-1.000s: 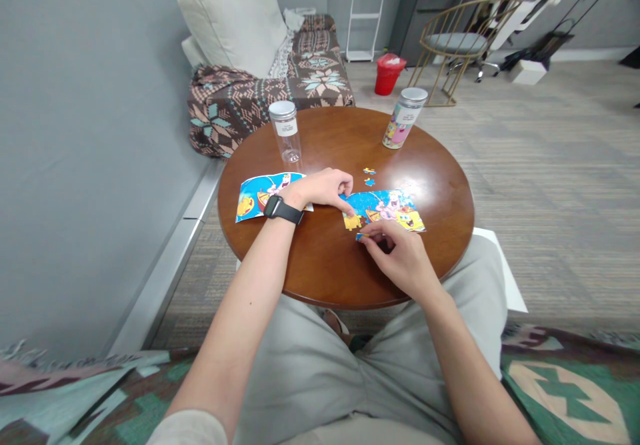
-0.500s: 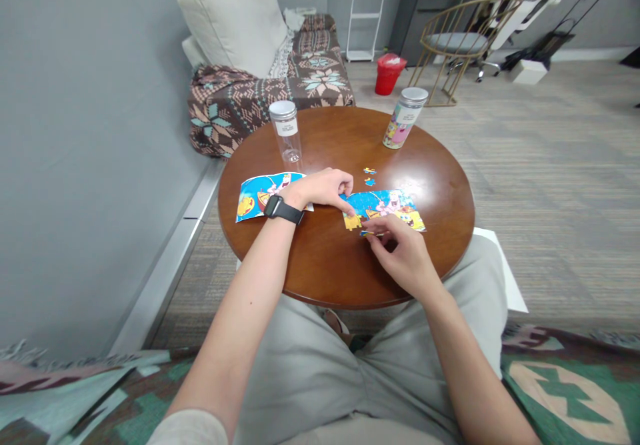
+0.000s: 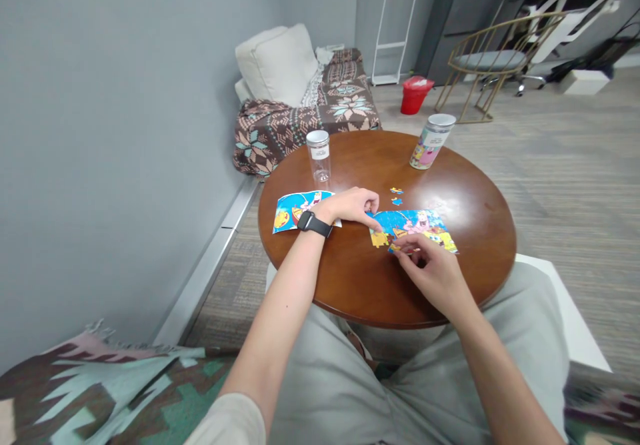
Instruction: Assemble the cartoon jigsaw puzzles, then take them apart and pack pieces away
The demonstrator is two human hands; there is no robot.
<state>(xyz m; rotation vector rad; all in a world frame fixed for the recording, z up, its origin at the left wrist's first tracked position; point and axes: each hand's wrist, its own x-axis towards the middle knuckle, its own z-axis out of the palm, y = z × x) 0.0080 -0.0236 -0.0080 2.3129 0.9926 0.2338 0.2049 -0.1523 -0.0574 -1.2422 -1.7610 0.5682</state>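
A partly joined jigsaw puzzle (image 3: 400, 221) with a blue, pink and yellow cartoon picture lies on the round wooden table. My left hand (image 3: 354, 205) rests at its left end, thumb touching the edge and the other fingers bent away from the thumb. Between thumb and fingertips, my right hand (image 3: 430, 265) pinches a small puzzle piece (image 3: 393, 249) at the puzzle's lower edge; part of the piece is hidden. Two loose pieces, one yellowish (image 3: 396, 190) and one blue (image 3: 397, 201), lie behind the puzzle. Under my left wrist is a matching picture sheet (image 3: 287, 215), partly covered.
At the back of the table (image 3: 360, 285) stand a clear jar (image 3: 320, 158) on the left and a cartoon-printed canister (image 3: 433, 141) on the right. Beyond are a covered sofa (image 3: 345, 101), a red bin (image 3: 416, 95) and a gold-framed chair (image 3: 495, 61). A person is partly visible far right.
The view has shifted, so everything sits lower and further right. My right hand has brought the piece slightly closer to the puzzle's lower edge. My left hand stays in place.
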